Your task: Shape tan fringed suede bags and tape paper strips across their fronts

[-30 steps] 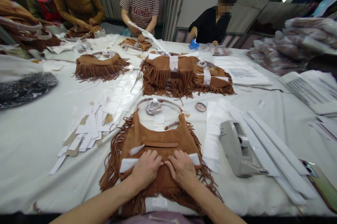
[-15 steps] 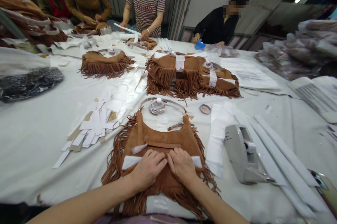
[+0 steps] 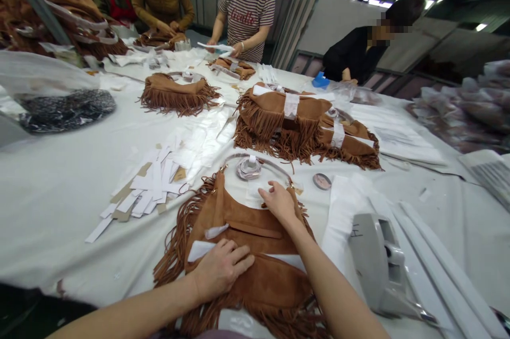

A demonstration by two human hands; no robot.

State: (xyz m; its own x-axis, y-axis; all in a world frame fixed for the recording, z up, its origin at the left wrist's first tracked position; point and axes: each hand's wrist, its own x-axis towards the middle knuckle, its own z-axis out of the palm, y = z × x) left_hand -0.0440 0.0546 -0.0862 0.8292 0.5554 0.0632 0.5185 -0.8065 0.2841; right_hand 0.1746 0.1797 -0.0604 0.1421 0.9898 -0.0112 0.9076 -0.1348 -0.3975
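Note:
A brown suede handbag (image 3: 247, 219) with long fringes lies in front of me, its handle curving away. My left hand (image 3: 225, 267) rests on the folded lower part, fingers spread and flat. My right hand (image 3: 279, 202) is over the bag's upper right edge, inside the handle loop, with its fingers apart and nothing visible in them. A white strip (image 3: 200, 250) crosses the bag and runs under my left hand. Inside the handle loop lies a coiled, wrapped strap (image 3: 247, 168). A small white wrapped piece (image 3: 216, 231) lies on the bag's front.
A grey tape dispenser (image 3: 368, 254) and long white strips (image 3: 434, 254) lie at right. Paper strips (image 3: 149, 190) are heaped at left. Taped fringed bags (image 3: 279, 108) sit behind, near a round tape roll (image 3: 322, 181). Several people work across the table.
My right hand has left the bag's middle and moved up and away to the handle opening, its fingers opening. My left hand stays on the bag. The view has shifted slightly.

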